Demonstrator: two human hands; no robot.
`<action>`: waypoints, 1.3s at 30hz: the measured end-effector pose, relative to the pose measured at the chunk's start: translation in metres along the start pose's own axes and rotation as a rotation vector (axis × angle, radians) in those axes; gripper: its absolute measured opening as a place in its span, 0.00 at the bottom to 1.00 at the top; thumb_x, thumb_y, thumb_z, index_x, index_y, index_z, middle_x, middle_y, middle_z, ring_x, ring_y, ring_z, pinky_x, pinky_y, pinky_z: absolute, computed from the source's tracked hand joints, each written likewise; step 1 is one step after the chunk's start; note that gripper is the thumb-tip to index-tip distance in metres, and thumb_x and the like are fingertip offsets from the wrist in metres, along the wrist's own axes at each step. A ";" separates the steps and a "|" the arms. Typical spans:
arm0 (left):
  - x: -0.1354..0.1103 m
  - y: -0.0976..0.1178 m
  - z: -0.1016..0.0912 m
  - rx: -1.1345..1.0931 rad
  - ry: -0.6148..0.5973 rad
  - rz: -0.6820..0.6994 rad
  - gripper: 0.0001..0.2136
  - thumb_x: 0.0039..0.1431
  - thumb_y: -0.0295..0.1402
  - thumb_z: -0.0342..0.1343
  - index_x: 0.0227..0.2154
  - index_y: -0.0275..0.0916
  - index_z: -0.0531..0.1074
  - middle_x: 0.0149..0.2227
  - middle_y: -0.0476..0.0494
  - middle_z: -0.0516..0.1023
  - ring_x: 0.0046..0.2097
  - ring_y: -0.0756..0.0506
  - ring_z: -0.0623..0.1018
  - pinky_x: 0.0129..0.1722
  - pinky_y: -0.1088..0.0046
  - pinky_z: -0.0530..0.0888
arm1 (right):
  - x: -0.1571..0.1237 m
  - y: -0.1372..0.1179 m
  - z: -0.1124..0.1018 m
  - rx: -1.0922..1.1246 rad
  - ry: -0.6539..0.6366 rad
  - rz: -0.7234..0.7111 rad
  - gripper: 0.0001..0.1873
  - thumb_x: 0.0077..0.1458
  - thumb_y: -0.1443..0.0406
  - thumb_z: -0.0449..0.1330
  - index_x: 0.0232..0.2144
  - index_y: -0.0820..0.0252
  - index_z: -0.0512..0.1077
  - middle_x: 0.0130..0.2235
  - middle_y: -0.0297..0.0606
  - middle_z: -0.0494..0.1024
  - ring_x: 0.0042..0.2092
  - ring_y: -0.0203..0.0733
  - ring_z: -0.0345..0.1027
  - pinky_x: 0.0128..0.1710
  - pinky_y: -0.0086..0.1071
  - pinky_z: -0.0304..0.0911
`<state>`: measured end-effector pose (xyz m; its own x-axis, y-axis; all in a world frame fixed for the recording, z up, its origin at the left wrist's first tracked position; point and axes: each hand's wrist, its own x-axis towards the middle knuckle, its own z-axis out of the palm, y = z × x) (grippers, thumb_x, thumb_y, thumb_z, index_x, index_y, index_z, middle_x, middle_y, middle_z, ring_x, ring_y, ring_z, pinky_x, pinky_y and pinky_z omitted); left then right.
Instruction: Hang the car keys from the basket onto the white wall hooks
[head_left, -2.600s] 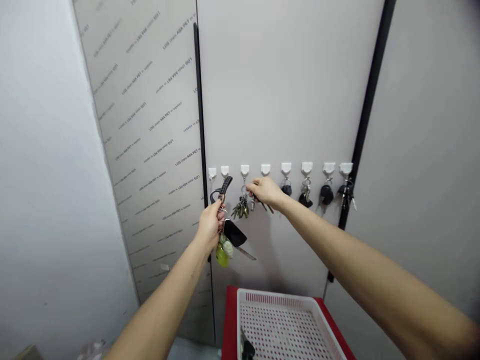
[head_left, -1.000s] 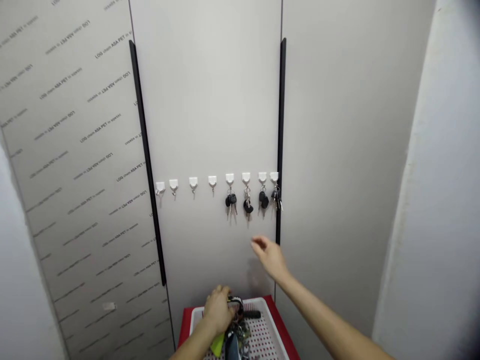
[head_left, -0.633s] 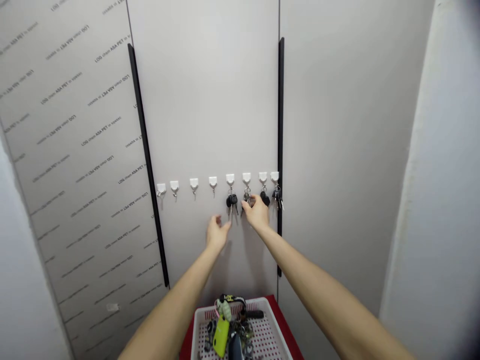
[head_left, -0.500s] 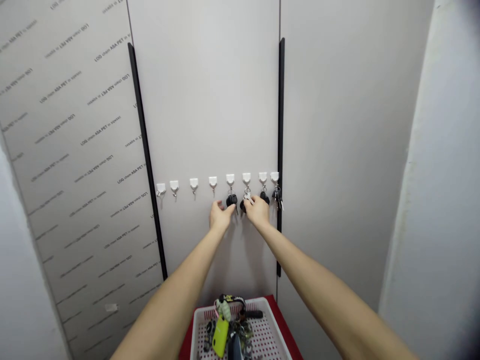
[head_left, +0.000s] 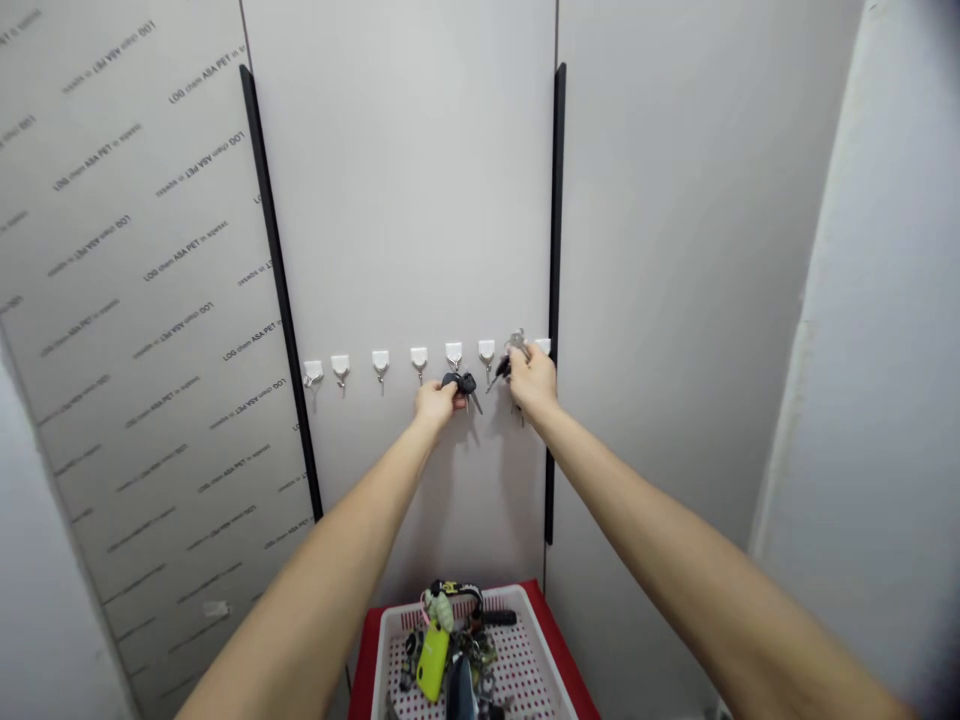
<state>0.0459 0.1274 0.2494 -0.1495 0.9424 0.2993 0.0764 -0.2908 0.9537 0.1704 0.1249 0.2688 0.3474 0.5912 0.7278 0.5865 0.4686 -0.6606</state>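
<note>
My left hand (head_left: 436, 403) pinches a black-headed key (head_left: 459, 382) just below a white adhesive hook (head_left: 454, 353). I cannot tell whether its ring is still on the hook. My right hand (head_left: 534, 380) grips a bunch of keys (head_left: 514, 345) with a black fob, up among the hooks at the right. Further white hooks (head_left: 380, 360) run in a row to the left, bare. Below them, a white perforated plastic basket (head_left: 386, 640) holds several key bunches, a lime-green fob (head_left: 433, 660) and a black strap.
The basket rests on a red stand (head_left: 361, 670) at the foot of a pale panel (head_left: 405, 200). Black vertical strips (head_left: 556, 300) edge that panel. A panel printed with grey lettering (head_left: 142, 300) lies to the left, and a white wall (head_left: 825, 400) to the right.
Both hands have risen toward the hooks. The left hand has lifted and tilted the black key, and the right hand has raised a key bunch upward. The view has shifted slightly.
</note>
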 end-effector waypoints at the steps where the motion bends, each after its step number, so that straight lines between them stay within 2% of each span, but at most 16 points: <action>1: -0.002 0.004 0.000 -0.050 -0.016 -0.023 0.05 0.44 0.30 0.44 0.23 0.35 0.61 0.22 0.48 0.69 0.22 0.55 0.69 0.21 0.81 0.62 | -0.001 0.006 -0.002 0.018 0.048 0.036 0.16 0.45 0.61 0.41 0.28 0.63 0.64 0.26 0.36 0.68 0.28 0.34 0.59 0.28 0.25 0.52; 4: -0.006 0.014 -0.001 -0.104 0.002 -0.042 0.04 0.45 0.29 0.44 0.24 0.35 0.60 0.21 0.50 0.68 0.20 0.57 0.67 0.20 0.83 0.61 | -0.011 0.025 -0.005 0.035 0.140 0.155 0.15 0.43 0.61 0.43 0.27 0.64 0.64 0.25 0.36 0.68 0.27 0.34 0.59 0.27 0.25 0.53; 8: -0.005 0.025 -0.007 -0.042 0.007 -0.028 0.03 0.44 0.29 0.45 0.23 0.35 0.61 0.17 0.53 0.65 0.15 0.59 0.61 0.18 0.83 0.59 | -0.022 0.036 -0.004 0.066 0.136 0.270 0.15 0.39 0.62 0.47 0.29 0.65 0.65 0.28 0.38 0.69 0.28 0.36 0.60 0.28 0.26 0.54; 11: -0.004 0.032 -0.011 -0.010 -0.025 -0.031 0.03 0.43 0.29 0.46 0.20 0.34 0.61 0.14 0.55 0.61 0.13 0.59 0.58 0.16 0.83 0.57 | -0.023 0.035 0.002 0.063 0.142 0.287 0.19 0.37 0.61 0.50 0.34 0.66 0.64 0.32 0.41 0.70 0.32 0.37 0.61 0.32 0.27 0.55; 15: -0.001 0.042 -0.011 -0.007 -0.044 -0.033 0.04 0.42 0.29 0.46 0.18 0.34 0.61 0.13 0.55 0.59 0.13 0.59 0.57 0.16 0.83 0.56 | -0.020 0.036 0.010 -0.050 0.111 0.244 0.22 0.35 0.62 0.52 0.37 0.67 0.63 0.34 0.44 0.70 0.35 0.40 0.61 0.35 0.30 0.54; 18: 0.004 0.050 -0.007 0.003 -0.037 -0.014 0.04 0.42 0.30 0.47 0.18 0.34 0.62 0.13 0.55 0.58 0.13 0.59 0.57 0.16 0.83 0.56 | -0.018 0.038 0.010 -0.167 0.093 0.224 0.19 0.35 0.61 0.52 0.32 0.64 0.66 0.30 0.43 0.70 0.33 0.42 0.62 0.32 0.30 0.54; 22: 0.012 0.060 -0.003 0.044 0.013 0.046 0.04 0.41 0.30 0.47 0.18 0.34 0.63 0.12 0.55 0.58 0.13 0.58 0.57 0.16 0.82 0.56 | -0.019 0.036 0.004 -0.245 0.105 0.224 0.12 0.36 0.61 0.50 0.24 0.59 0.69 0.23 0.38 0.70 0.27 0.38 0.62 0.24 0.28 0.53; 25: 0.014 0.065 -0.003 0.039 0.045 0.083 0.04 0.41 0.30 0.47 0.19 0.34 0.63 0.12 0.55 0.59 0.13 0.58 0.57 0.16 0.82 0.56 | -0.016 0.033 -0.002 -0.221 0.092 0.207 0.10 0.36 0.61 0.50 0.19 0.59 0.68 0.20 0.36 0.70 0.24 0.36 0.60 0.22 0.26 0.51; 29: 0.008 0.067 -0.010 -0.051 -0.019 0.130 0.04 0.42 0.29 0.46 0.20 0.33 0.63 0.12 0.55 0.57 0.13 0.59 0.56 0.15 0.84 0.55 | -0.002 0.030 -0.009 -0.121 0.109 0.231 0.10 0.34 0.63 0.49 0.17 0.61 0.68 0.19 0.36 0.69 0.23 0.35 0.60 0.22 0.26 0.52; 32: -0.004 0.064 -0.017 -0.045 -0.085 0.158 0.04 0.42 0.29 0.45 0.19 0.33 0.62 0.11 0.55 0.58 0.13 0.60 0.56 0.14 0.85 0.55 | 0.014 0.025 -0.014 -0.040 0.134 0.235 0.11 0.34 0.63 0.49 0.17 0.63 0.68 0.18 0.35 0.68 0.23 0.35 0.60 0.21 0.25 0.52; 35: -0.023 0.050 -0.021 0.050 -0.205 0.175 0.05 0.42 0.29 0.45 0.17 0.34 0.61 0.11 0.55 0.58 0.13 0.59 0.57 0.14 0.84 0.55 | 0.019 0.017 -0.022 0.032 0.112 0.209 0.12 0.35 0.62 0.49 0.18 0.65 0.67 0.17 0.34 0.66 0.21 0.33 0.58 0.21 0.24 0.52; 37: -0.038 0.028 -0.021 0.124 -0.295 0.157 0.04 0.42 0.29 0.46 0.18 0.34 0.62 0.12 0.54 0.59 0.14 0.58 0.58 0.15 0.83 0.57 | 0.006 0.016 -0.026 0.063 0.012 0.187 0.12 0.35 0.61 0.49 0.19 0.66 0.67 0.16 0.33 0.65 0.20 0.32 0.57 0.20 0.24 0.52; 39: -0.056 -0.005 -0.020 0.207 -0.391 0.111 0.04 0.42 0.29 0.46 0.20 0.34 0.63 0.13 0.54 0.59 0.15 0.57 0.59 0.16 0.82 0.58 | -0.022 0.022 -0.026 0.062 -0.164 0.180 0.11 0.35 0.62 0.50 0.18 0.66 0.66 0.16 0.32 0.65 0.20 0.30 0.56 0.20 0.23 0.51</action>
<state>0.0338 0.0731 0.2286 0.2515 0.9104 0.3285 0.2723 -0.3923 0.8786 0.1948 0.1046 0.2431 0.3158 0.7648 0.5615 0.4780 0.3830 -0.7905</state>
